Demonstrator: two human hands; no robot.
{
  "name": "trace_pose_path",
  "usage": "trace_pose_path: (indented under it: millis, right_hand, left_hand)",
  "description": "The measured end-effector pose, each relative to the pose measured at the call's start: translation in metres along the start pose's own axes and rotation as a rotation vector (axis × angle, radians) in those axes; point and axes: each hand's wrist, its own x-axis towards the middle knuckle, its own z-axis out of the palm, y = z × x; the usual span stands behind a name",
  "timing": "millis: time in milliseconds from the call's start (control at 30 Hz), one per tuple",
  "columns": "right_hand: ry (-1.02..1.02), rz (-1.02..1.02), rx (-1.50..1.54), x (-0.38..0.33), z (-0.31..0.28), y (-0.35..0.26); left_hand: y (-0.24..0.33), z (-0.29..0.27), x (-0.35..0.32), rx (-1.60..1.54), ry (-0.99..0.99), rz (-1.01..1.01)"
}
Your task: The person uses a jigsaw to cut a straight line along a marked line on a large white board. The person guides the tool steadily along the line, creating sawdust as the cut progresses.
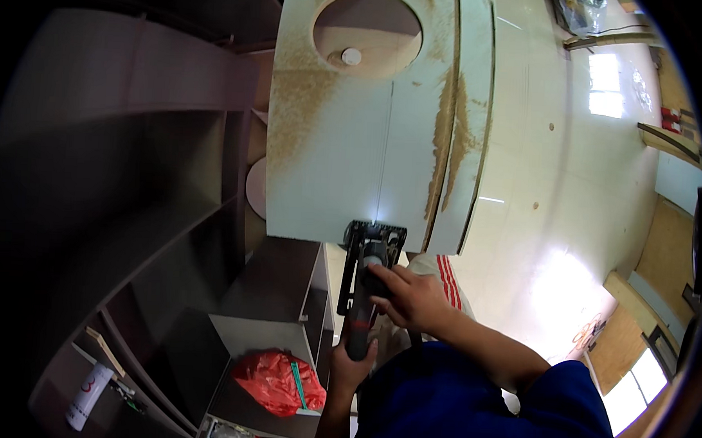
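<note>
A black jigsaw sits at the near edge of a pale board, its flat base partly over the edge. A small bright light shines at its front. My left hand is closed round the rear of the jigsaw's body. Across its top, my right hand grips near the front, fingers curled over it. From the jigsaw's front, a thin straight line runs away along the board. Farther up is a large round hole with sawdust around it. The blade is hidden under the tool.
A narrow pale strip lies along the board's right side, with sawdust by the gap. Dark cabinet carcasses stand at left. A red plastic bag and a white cylindrical can are at lower left. Pale floor stretches right, with wooden pieces beyond.
</note>
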Motion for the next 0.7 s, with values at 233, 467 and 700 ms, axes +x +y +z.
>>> trace_pose_path:
  millis: [233, 467, 700]
  right_hand:
    - [-0.018, 0.016, 0.055, -0.003, -0.001, -0.001]
    - [-0.015, -0.011, 0.117, -0.003, 0.002, 0.001]
    - [0.002, -0.007, 0.075, -0.002, 0.006, 0.0]
  left_hand:
    - [-0.004, -0.002, 0.001, 0.109, 0.038, 0.052]
    - [-0.003, 0.002, -0.001, 0.096, 0.041, 0.031]
    - [-0.007, -0.001, 0.002, 0.076, 0.04, 0.075]
